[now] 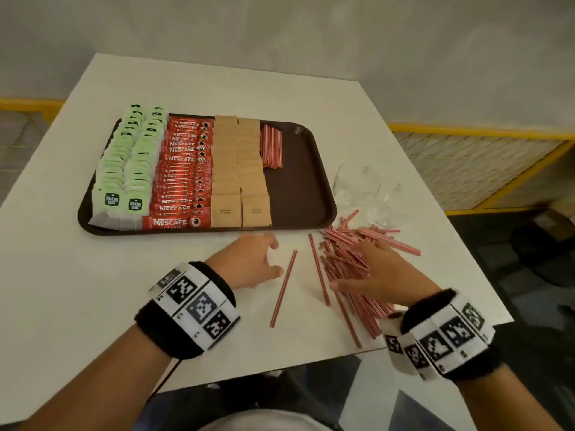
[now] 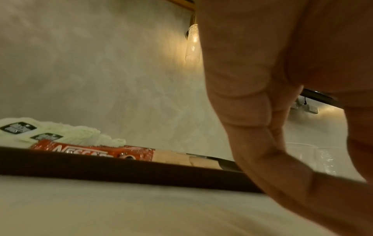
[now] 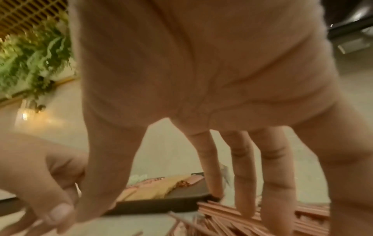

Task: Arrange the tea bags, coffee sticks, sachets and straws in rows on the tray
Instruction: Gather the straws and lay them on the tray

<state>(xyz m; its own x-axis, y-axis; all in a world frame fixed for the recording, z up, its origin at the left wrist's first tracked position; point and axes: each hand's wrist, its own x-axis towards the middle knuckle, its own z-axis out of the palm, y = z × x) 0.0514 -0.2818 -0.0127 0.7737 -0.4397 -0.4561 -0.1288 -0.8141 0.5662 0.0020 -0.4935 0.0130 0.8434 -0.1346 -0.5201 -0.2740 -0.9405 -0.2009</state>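
Brown tray (image 1: 298, 194) holds, left to right, tea bags (image 1: 124, 169), coffee sticks (image 1: 183, 169), brown sachets (image 1: 239, 175) and a far bundle of straws (image 1: 271, 146). Loose straw pile (image 1: 348, 269) lies near-right on table (image 1: 93, 275) — right hand (image 1: 382, 275) spread flat on it, fingers straight. Left hand (image 1: 249, 262) relaxed, empty, beside two stray straws (image 1: 283, 287).

Café or hotel lounge, glowing pendant lamp (image 2: 193, 43), hanging greenery (image 3: 34, 52), plaster wall (image 1: 280, 32)
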